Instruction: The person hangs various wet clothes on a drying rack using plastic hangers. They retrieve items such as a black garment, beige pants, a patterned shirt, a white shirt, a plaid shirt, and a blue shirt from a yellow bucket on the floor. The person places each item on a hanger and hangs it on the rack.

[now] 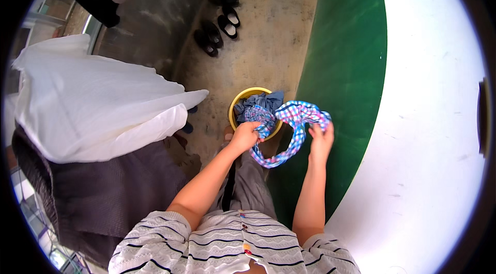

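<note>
A twisted checked cloth garment (295, 142) in blue, pink and white hangs in a loop between my hands. My left hand (245, 137) is closed on its bunched left end, at the near side of a yellow bucket (233, 107). My right hand (321, 137) grips the other end, farther right in front of the green wall. The garment's full shape is hidden by the twisting. Inside the bucket lies crumpled blue-grey fabric (268, 101), partly covered by the checked cloth.
On the left hang a white cloth (98, 103) and a dark quilted cloth (113, 196). Several dark shoes (219, 28) stand on the concrete floor (263, 41) beyond the bucket. A wall, green below (343, 67) and white above (423, 93), runs along my right.
</note>
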`<state>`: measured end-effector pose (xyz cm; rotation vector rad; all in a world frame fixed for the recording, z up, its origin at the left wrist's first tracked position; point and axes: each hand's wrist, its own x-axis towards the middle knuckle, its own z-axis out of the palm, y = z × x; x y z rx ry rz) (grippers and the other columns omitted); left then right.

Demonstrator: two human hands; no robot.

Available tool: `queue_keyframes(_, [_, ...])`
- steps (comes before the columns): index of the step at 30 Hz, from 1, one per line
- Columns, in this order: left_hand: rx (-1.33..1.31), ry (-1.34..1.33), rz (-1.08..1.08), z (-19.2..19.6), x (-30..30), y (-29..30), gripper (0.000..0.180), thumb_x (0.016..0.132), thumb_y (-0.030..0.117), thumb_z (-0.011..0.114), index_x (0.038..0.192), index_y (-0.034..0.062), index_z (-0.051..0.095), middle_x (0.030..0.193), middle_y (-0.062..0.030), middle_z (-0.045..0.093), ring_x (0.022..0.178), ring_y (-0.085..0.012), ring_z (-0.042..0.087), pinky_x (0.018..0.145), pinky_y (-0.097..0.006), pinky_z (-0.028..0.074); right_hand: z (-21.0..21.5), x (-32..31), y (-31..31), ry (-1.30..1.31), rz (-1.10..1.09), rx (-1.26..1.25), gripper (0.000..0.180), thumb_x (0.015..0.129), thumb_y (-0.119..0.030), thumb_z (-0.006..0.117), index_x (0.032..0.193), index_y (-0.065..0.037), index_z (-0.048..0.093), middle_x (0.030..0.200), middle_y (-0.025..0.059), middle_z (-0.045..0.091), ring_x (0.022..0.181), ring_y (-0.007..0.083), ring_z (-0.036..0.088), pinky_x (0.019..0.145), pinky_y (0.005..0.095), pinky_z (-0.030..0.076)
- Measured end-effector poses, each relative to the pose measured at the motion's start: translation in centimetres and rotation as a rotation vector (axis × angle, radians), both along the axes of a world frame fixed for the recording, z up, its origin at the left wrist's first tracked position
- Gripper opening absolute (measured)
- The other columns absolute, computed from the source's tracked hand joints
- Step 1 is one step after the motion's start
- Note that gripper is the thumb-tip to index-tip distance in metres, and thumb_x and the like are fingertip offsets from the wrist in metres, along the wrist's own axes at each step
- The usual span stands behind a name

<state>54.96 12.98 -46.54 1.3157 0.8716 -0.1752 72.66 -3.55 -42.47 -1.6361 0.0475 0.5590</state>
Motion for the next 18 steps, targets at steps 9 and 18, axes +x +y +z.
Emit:
queue_keyframes(9, [0.374, -0.740, -0.063, 28.0, -5.5, 0.5, 0.017, 0.077, -0.007, 0.050, 0.089, -0.0055, 0.062, 0.098, -0.0162, 0.063, 0.097, -0.0296, 0.060, 0.087, -0.038, 0.047, -6.9, -1.5, 3.3, 0.395, 0.937, 0.010, 0.061, 0.088, 0.003, 0.062, 0.146, -0.006, 0.044, 0.145, 0.0121, 0.049, 0.133, 0.0217, 0.047, 0.111, 0.0350, 0.039])
queue_keyframes(18, [0.325, -1.270, 0.492, 35.6, -12.3, -4.8, 0.066, 0.081, -0.009, 0.052, 0.140, 0.0148, 0.036, 0.144, -0.0214, 0.032, 0.134, -0.0472, 0.042, 0.109, -0.055, 0.036, 11.1, -5.0, 5.6, 0.431, 1.060, 0.303, 0.049, 0.093, -0.007, 0.062, 0.139, 0.000, 0.049, 0.135, 0.0103, 0.058, 0.122, 0.0217, 0.056, 0.103, 0.0369, 0.045])
